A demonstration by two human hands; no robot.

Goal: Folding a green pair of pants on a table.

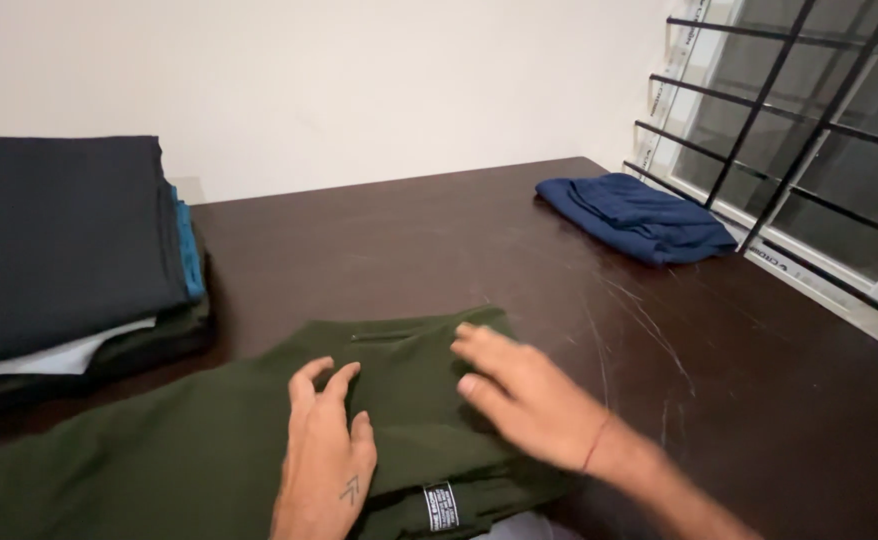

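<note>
A dark green folded garment (209,440) lies on the dark brown table (439,240) at the near edge. A small label shows at its near fold. My left hand (324,455) rests flat on the garment's middle, fingers slightly apart. My right hand (519,395) lies palm down on its right part, fingers pointing left, a thin red thread around the wrist. Neither hand grips the cloth.
A stack of folded clothes (59,250), dark grey on top with blue, white and dark layers beneath, stands at the left. A folded navy garment (639,215) lies at the far right by a barred window (799,130). A pale wall is behind.
</note>
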